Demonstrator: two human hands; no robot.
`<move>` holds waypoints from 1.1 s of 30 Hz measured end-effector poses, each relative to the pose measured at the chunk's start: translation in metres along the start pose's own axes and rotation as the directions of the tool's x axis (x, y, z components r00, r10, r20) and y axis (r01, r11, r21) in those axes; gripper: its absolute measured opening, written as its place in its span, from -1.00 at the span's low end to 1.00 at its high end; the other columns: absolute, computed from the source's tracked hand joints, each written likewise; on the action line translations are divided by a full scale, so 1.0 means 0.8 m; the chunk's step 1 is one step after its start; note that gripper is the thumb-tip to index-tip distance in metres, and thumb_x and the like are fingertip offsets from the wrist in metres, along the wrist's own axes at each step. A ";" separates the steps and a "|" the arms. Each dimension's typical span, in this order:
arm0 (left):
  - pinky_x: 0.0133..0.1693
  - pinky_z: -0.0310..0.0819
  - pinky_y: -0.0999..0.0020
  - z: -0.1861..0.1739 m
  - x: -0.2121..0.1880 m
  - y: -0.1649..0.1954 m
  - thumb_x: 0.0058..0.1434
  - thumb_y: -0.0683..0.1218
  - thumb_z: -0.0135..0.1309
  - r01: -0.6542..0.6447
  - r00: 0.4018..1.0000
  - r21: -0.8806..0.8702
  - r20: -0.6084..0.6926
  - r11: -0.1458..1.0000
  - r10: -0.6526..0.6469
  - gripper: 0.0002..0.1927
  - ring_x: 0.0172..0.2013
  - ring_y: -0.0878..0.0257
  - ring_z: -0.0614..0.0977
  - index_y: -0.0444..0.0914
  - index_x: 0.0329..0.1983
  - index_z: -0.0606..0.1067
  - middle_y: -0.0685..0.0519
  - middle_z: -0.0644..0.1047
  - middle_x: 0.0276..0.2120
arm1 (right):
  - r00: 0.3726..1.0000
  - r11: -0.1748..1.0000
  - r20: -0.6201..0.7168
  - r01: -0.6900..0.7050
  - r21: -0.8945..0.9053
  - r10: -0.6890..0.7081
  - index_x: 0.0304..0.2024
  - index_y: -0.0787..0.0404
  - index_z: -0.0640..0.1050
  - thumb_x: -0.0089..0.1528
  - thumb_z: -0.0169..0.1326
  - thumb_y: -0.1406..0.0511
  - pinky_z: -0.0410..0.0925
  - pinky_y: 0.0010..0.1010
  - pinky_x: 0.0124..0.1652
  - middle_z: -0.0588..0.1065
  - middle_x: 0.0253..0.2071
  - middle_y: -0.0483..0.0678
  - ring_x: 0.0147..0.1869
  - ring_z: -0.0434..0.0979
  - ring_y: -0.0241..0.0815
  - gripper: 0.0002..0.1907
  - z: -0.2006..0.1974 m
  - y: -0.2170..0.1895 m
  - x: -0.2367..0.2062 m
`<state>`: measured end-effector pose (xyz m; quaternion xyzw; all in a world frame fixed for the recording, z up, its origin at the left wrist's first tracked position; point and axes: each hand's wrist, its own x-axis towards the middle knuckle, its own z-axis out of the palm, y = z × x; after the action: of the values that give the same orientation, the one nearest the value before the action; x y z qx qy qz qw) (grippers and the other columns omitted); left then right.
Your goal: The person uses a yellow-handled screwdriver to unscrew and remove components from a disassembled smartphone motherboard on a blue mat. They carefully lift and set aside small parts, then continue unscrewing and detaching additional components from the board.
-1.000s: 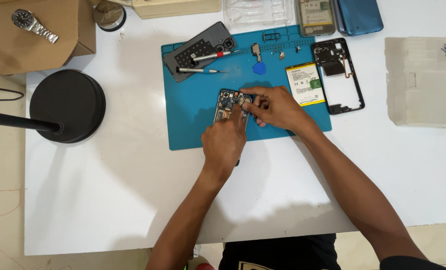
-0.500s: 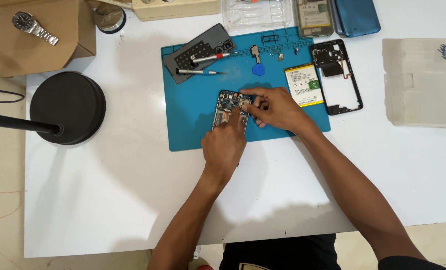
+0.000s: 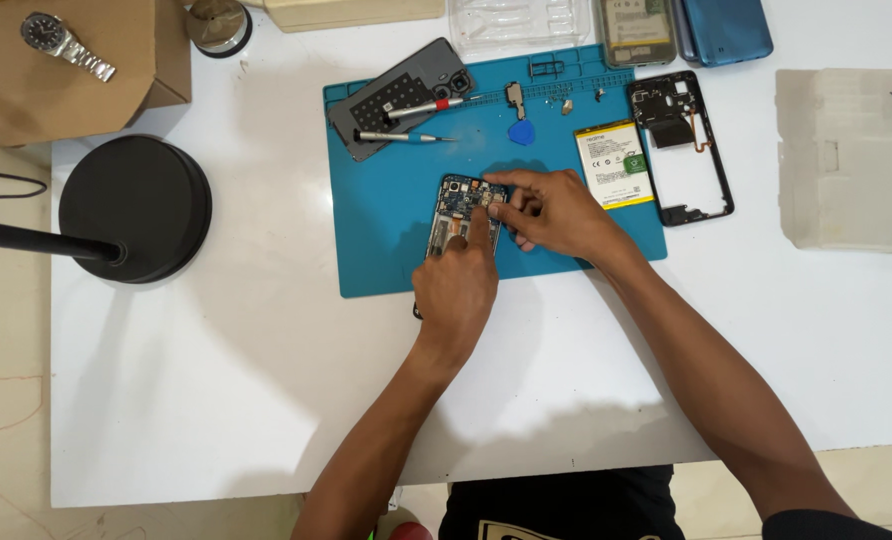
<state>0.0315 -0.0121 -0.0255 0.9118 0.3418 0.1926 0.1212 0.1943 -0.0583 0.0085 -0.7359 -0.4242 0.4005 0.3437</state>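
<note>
white table bearing blue mat; beige floor beside it.

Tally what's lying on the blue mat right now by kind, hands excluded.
Opened phone under both hands: 1
Dark back cover: 1
Screwdrivers: 2
Blue pick: 1
Battery: 1
Small loose parts, near the top edge: 3
Total: 9
</note>
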 end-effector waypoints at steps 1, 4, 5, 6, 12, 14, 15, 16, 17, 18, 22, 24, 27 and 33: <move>-0.75 0.40 0.25 -0.002 0.000 -0.001 0.23 -0.20 0.13 0.001 1.000 0.008 0.011 1.000 -0.001 -0.60 -0.73 0.18 0.60 -0.34 0.16 0.53 -0.06 0.57 -0.66 | 1.000 1.000 0.005 -0.001 0.002 0.001 0.25 0.18 0.49 0.25 0.17 0.25 0.54 -0.46 -0.46 0.55 -0.53 -0.05 -0.50 0.61 -0.31 -0.50 0.000 -0.001 0.000; -0.73 0.41 0.26 -0.006 0.001 0.000 0.23 -0.22 0.12 -0.006 1.000 0.019 0.028 1.000 0.005 -0.60 -0.71 0.18 0.61 -0.34 0.16 0.53 -0.06 0.58 -0.64 | 1.000 1.000 0.006 -0.001 0.008 0.000 0.25 0.19 0.49 0.26 0.18 0.25 0.56 -0.48 -0.45 0.55 -0.52 -0.07 -0.48 0.62 -0.32 -0.50 -0.002 -0.002 -0.001; -0.73 0.41 0.26 -0.008 0.000 0.001 0.23 -0.22 0.12 -0.004 1.000 0.021 0.028 1.000 0.004 -0.60 -0.71 0.17 0.61 -0.33 0.15 0.53 -0.06 0.58 -0.64 | 1.000 1.000 0.009 0.003 0.014 -0.003 0.25 0.19 0.49 0.26 0.18 0.25 0.56 -0.48 -0.45 0.55 -0.52 -0.07 -0.48 0.61 -0.32 -0.50 -0.002 -0.002 -0.001; -0.73 0.41 0.25 -0.009 0.001 0.000 0.23 -0.22 0.12 -0.003 1.000 0.024 0.026 1.000 0.003 -0.61 -0.70 0.17 0.62 -0.33 0.15 0.53 -0.06 0.58 -0.63 | 1.000 1.000 0.011 0.008 0.022 -0.009 0.25 0.19 0.49 0.26 0.18 0.25 0.56 -0.48 -0.45 0.55 -0.52 -0.07 -0.48 0.61 -0.32 -0.50 -0.002 -0.003 -0.001; -0.74 0.40 0.25 -0.006 0.001 -0.002 0.20 -0.23 0.12 -0.006 0.999 0.010 0.046 1.000 0.005 -0.57 -0.72 0.18 0.61 -0.34 0.17 0.52 -0.06 0.58 -0.64 | 1.000 1.000 0.017 -0.011 -0.001 0.011 0.26 0.17 0.48 0.26 0.17 0.26 0.54 -0.46 -0.45 0.55 -0.53 -0.07 -0.50 0.60 -0.30 -0.50 -0.001 -0.001 0.000; -0.74 0.39 0.24 0.000 -0.001 0.000 0.17 -0.23 0.13 -0.005 1.000 0.031 0.021 1.000 0.004 -0.55 -0.73 0.17 0.60 -0.33 0.17 0.53 -0.05 0.57 -0.65 | 1.000 1.000 0.019 -0.012 -0.003 0.012 0.27 0.17 0.47 0.27 0.16 0.26 0.55 -0.47 -0.45 0.54 -0.52 -0.07 -0.49 0.60 -0.32 -0.50 -0.001 -0.001 0.000; -0.74 0.39 0.24 0.002 -0.002 0.000 0.16 -0.23 0.13 -0.004 1.000 0.042 0.008 0.999 0.004 -0.55 -0.73 0.17 0.59 -0.33 0.17 0.53 -0.05 0.56 -0.66 | 1.000 1.000 0.021 -0.011 -0.003 0.011 0.27 0.16 0.47 0.27 0.16 0.26 0.56 -0.47 -0.45 0.54 -0.52 -0.07 -0.49 0.60 -0.32 -0.50 -0.001 -0.001 0.000; -0.73 0.39 0.24 0.005 -0.002 -0.001 0.15 -0.24 0.13 -0.015 1.000 0.055 -0.005 0.998 0.015 -0.53 -0.73 0.17 0.59 -0.33 0.18 0.53 -0.05 0.56 -0.65 | 1.000 1.000 0.020 -0.012 -0.006 0.012 0.27 0.16 0.47 0.27 0.16 0.27 0.56 -0.47 -0.45 0.54 -0.52 -0.07 -0.48 0.60 -0.32 -0.50 -0.001 -0.001 0.001; -0.72 0.40 0.25 0.007 -0.003 -0.001 0.14 -0.25 0.12 -0.025 1.000 0.067 -0.016 0.997 0.026 -0.51 -0.72 0.17 0.59 -0.32 0.19 0.53 -0.06 0.56 -0.64 | 1.000 1.000 0.020 -0.015 -0.008 0.015 0.27 0.16 0.47 0.27 0.16 0.27 0.56 -0.47 -0.45 0.55 -0.52 -0.08 -0.48 0.60 -0.32 -0.50 -0.001 -0.001 0.001; -0.70 0.41 0.26 0.009 -0.005 -0.001 0.13 -0.26 0.12 -0.033 0.999 0.080 -0.027 0.996 0.036 -0.50 -0.72 0.18 0.59 -0.32 0.20 0.52 -0.06 0.56 -0.63 | 1.000 1.000 0.021 -0.017 -0.012 0.018 0.27 0.16 0.47 0.27 0.16 0.27 0.56 -0.47 -0.44 0.55 -0.52 -0.08 -0.48 0.60 -0.32 -0.50 -0.001 -0.001 0.001; -0.71 0.41 0.25 0.016 -0.004 0.000 0.15 -0.26 0.11 -0.029 0.999 0.059 -0.037 0.998 0.031 -0.51 -0.72 0.17 0.59 -0.34 0.20 0.52 -0.07 0.57 -0.62 | 1.000 0.999 0.006 -0.022 -0.026 0.022 0.27 0.16 0.47 0.27 0.16 0.27 0.54 -0.46 -0.45 0.54 -0.53 -0.06 -0.49 0.60 -0.30 -0.50 0.000 -0.001 -0.001; -0.70 0.42 0.24 0.015 -0.003 0.000 0.14 -0.27 0.11 -0.021 0.999 0.069 -0.026 0.997 0.023 -0.50 -0.72 0.16 0.60 -0.33 0.20 0.52 -0.07 0.56 -0.64 | 1.000 1.000 0.007 -0.018 -0.010 0.018 0.27 0.15 0.47 0.26 0.15 0.28 0.55 -0.47 -0.45 0.54 -0.52 -0.07 -0.49 0.60 -0.32 -0.50 -0.001 -0.001 0.000; -0.72 0.41 0.23 0.009 -0.001 -0.003 0.19 -0.23 0.12 0.003 1.000 -0.023 -0.004 1.000 -0.003 -0.55 -0.71 0.14 0.61 -0.36 0.18 0.52 -0.08 0.57 -0.63 | 1.000 1.000 0.007 -0.017 0.013 0.017 0.26 0.16 0.48 0.27 0.16 0.27 0.56 -0.47 -0.45 0.54 -0.53 -0.07 -0.48 0.60 -0.32 -0.51 -0.001 -0.001 0.000; -0.74 0.41 0.24 0.003 0.000 -0.003 0.21 -0.23 0.13 0.007 1.000 -0.013 0.024 1.000 -0.007 -0.58 -0.70 0.15 0.61 -0.35 0.17 0.53 -0.10 0.60 -0.59 | 1.000 1.000 0.006 -0.015 0.023 0.015 0.25 0.17 0.49 0.26 0.18 0.26 0.56 -0.47 -0.45 0.55 -0.52 -0.07 -0.48 0.61 -0.31 -0.51 0.000 0.002 0.003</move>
<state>0.0310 -0.0104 -0.0286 0.9120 0.3423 0.1836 0.1316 0.1954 -0.0571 0.0066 -0.7339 -0.4150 0.4099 0.3480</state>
